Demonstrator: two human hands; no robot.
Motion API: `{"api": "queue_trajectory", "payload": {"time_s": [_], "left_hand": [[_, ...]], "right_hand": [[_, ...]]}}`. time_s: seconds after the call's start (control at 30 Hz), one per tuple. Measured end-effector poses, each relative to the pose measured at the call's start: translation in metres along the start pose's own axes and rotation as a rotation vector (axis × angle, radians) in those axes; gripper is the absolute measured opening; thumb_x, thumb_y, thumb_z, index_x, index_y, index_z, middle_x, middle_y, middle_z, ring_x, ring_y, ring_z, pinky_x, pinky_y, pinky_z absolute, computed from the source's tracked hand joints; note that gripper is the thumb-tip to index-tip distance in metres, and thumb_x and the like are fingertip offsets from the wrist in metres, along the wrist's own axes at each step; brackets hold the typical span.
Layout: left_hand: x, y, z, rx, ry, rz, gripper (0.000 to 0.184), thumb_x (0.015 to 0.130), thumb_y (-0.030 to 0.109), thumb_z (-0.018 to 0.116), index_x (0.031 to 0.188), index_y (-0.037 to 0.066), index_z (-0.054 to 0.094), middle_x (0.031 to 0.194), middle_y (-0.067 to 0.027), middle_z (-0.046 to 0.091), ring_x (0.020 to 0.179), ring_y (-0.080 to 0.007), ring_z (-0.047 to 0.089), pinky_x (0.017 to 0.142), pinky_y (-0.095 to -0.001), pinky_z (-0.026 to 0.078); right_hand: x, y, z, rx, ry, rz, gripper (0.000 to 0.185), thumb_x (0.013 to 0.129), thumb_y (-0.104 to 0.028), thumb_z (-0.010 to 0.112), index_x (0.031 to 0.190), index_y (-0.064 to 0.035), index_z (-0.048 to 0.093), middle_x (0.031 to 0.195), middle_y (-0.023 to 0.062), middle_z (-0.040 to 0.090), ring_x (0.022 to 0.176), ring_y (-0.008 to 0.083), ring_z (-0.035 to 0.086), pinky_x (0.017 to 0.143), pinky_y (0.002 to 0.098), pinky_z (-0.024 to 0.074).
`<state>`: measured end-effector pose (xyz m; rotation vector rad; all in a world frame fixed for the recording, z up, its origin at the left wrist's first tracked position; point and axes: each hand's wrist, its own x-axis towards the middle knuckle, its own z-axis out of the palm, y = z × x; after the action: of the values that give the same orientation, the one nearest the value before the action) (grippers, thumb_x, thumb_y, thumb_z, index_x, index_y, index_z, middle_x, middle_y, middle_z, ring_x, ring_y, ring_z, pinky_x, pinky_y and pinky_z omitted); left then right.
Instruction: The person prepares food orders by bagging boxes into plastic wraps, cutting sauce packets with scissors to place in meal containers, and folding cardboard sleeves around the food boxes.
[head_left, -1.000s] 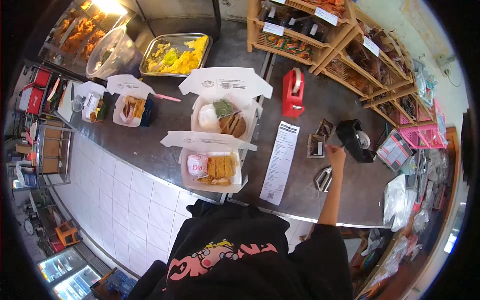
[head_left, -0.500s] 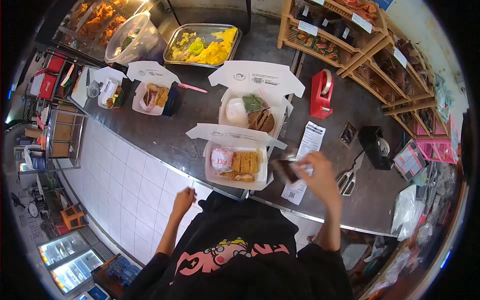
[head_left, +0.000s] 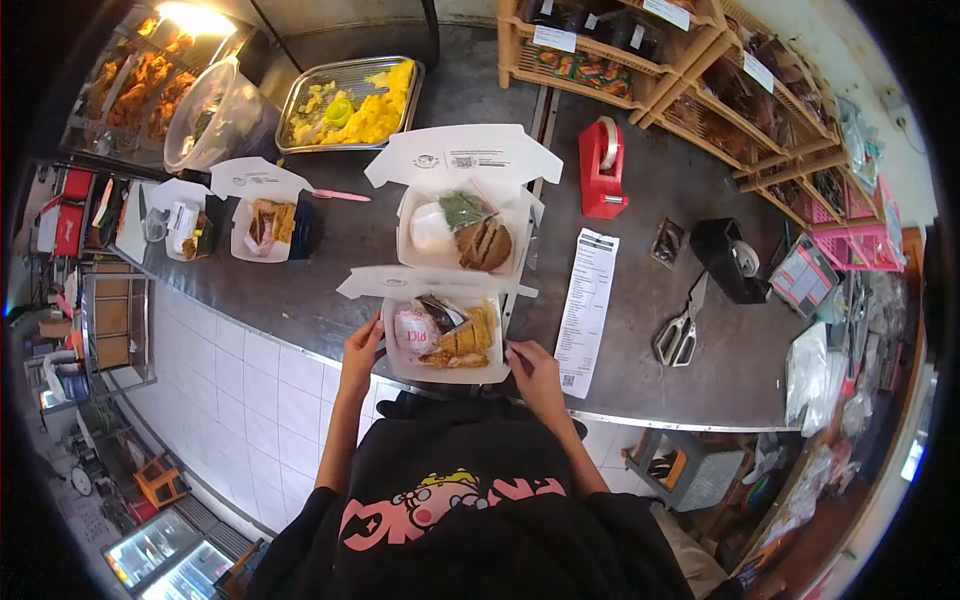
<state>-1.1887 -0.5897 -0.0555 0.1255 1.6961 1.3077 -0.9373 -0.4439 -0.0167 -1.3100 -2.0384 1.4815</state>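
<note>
An open white cardboard meal box [head_left: 447, 375] sits at the counter's front edge, its lid raised toward the back. My left hand [head_left: 361, 347] holds its left side, while my right hand [head_left: 535, 374] grips the right side near the front corner. Inside lie a paper-wrapped rice portion [head_left: 413, 338], sliced breaded cutlet [head_left: 468, 335] and a dark sauce packet [head_left: 440, 310] on top of them. Right behind stands a second open meal box [head_left: 410, 262] with a white wrapped portion, a packet of greens [head_left: 462, 210] and sliced brown patty [head_left: 484, 245].
To the right are a long receipt [head_left: 586, 310], scissors [head_left: 680, 335], a red tape dispenser [head_left: 603, 170] and a black one [head_left: 728, 262]. Smaller food boxes [head_left: 262, 240] stand left. A metal tray [head_left: 290, 125] of yellow food and wicker shelves [head_left: 690, 80] line the back.
The dark sauce packet has gone from my right hand into the front box. Both hands have moved onto that box's sides. The camera view has shifted somewhat.
</note>
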Motion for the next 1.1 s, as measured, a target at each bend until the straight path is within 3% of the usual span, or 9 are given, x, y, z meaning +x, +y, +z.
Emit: {"api": "queue_trajectory", "payload": {"time_s": [0.13, 0.4, 0.6, 0.7, 0.8, 0.87, 0.97, 1.07, 1.1], "left_hand": [[0.006, 0.003, -0.004, 0.091, -0.045, -0.044, 0.049, 0.088, 0.032, 0.056, 0.129, 0.007, 0.044, 0.120, -0.0066, 0.053, 0.110, -0.0168, 0.049, 0.087, -0.0368, 0.041], [0.011, -0.008, -0.010, -0.039, -0.109, -0.107, 0.047, 0.088, 0.027, 0.057, 0.130, 0.011, 0.045, 0.129, -0.0052, 0.047, 0.112, -0.0163, 0.047, 0.089, -0.0346, 0.041], [-0.001, -0.006, 0.000, -0.058, -0.094, -0.056, 0.049, 0.088, 0.024, 0.055, 0.133, 0.012, 0.040, 0.131, -0.0058, 0.044, 0.118, -0.0173, 0.041, 0.091, -0.0360, 0.038], [0.000, 0.004, 0.001, -0.082, -0.024, -0.034, 0.049, 0.089, 0.022, 0.054, 0.133, 0.010, 0.037, 0.134, -0.0084, 0.040, 0.119, -0.0186, 0.040, 0.092, -0.0358, 0.037], [0.002, 0.026, 0.007, 0.038, 0.261, 0.224, 0.047, 0.090, 0.020, 0.050, 0.132, 0.007, 0.035, 0.135, -0.0113, 0.037, 0.121, -0.0223, 0.039, 0.097, -0.0368, 0.033], [-0.013, 0.069, 0.023, 0.281, 0.377, 0.723, 0.042, 0.092, 0.019, 0.044, 0.131, 0.004, 0.035, 0.136, -0.0122, 0.036, 0.124, -0.0250, 0.037, 0.101, -0.0380, 0.027], [-0.027, 0.111, 0.033, 0.529, 0.253, 0.826, 0.041, 0.094, 0.017, 0.038, 0.133, 0.007, 0.032, 0.138, -0.0113, 0.033, 0.128, -0.0225, 0.030, 0.102, -0.0407, 0.027], [-0.032, 0.123, 0.043, 0.627, 0.173, 0.866, 0.037, 0.095, 0.016, 0.035, 0.131, 0.005, 0.037, 0.127, -0.0148, 0.046, 0.120, -0.0221, 0.042, 0.099, -0.0357, 0.031], [-0.038, 0.125, 0.049, 0.495, 0.159, 0.689, 0.031, 0.095, 0.016, 0.036, 0.122, 0.004, 0.048, 0.109, -0.0129, 0.059, 0.107, -0.0199, 0.053, 0.093, -0.0318, 0.038]], "right_hand": [[-0.006, -0.002, 0.002, 0.042, -0.029, -0.154, 0.020, 0.080, -0.009, 0.062, 0.096, 0.0039, 0.061, 0.082, 0.0160, 0.059, 0.065, 0.0269, 0.058, 0.059, 0.0340, 0.0466], [0.021, 0.009, 0.030, 0.055, 0.178, 0.035, 0.031, 0.074, -0.015, 0.071, 0.076, 0.0024, 0.047, 0.070, 0.0161, 0.056, 0.062, 0.0275, 0.057, 0.055, 0.0347, 0.0452], [0.015, 0.051, -0.031, -0.045, 0.442, 0.115, 0.017, 0.080, -0.012, 0.061, 0.073, 0.0002, 0.052, 0.065, 0.0158, 0.058, 0.058, 0.0255, 0.060, 0.052, 0.0347, 0.0457], [0.029, 0.084, -0.053, -0.316, 0.382, 0.066, 0.010, 0.077, -0.006, 0.059, 0.071, 0.0006, 0.053, 0.065, 0.0169, 0.059, 0.060, 0.0305, 0.061, 0.052, 0.0378, 0.0462], [0.038, 0.095, -0.056, -0.499, 0.297, 0.109, 0.010, 0.074, -0.005, 0.059, 0.070, 0.0010, 0.052, 0.064, 0.0183, 0.058, 0.062, 0.0352, 0.060, 0.055, 0.0405, 0.0466], [0.038, 0.105, -0.057, -0.449, 0.276, -0.003, 0.013, 0.069, -0.004, 0.061, 0.072, 0.0003, 0.049, 0.059, 0.0149, 0.056, 0.053, 0.0353, 0.055, 0.051, 0.0388, 0.0439], [0.028, 0.106, -0.057, -0.517, 0.215, -0.340, 0.019, 0.068, 0.000, 0.061, 0.081, -0.0018, 0.047, 0.065, 0.0150, 0.056, 0.056, 0.0328, 0.057, 0.050, 0.0380, 0.0436], [0.030, 0.104, -0.074, -0.391, -0.018, -0.130, 0.025, 0.068, 0.003, 0.059, 0.087, -0.0033, 0.043, 0.070, 0.0139, 0.056, 0.063, 0.0273, 0.061, 0.054, 0.0348, 0.0462], [0.032, 0.101, -0.081, -0.393, -0.014, -0.133, 0.025, 0.068, 0.003, 0.059, 0.087, -0.0033, 0.043, 0.070, 0.0139, 0.056, 0.063, 0.0273, 0.061, 0.054, 0.0348, 0.0462]]}}
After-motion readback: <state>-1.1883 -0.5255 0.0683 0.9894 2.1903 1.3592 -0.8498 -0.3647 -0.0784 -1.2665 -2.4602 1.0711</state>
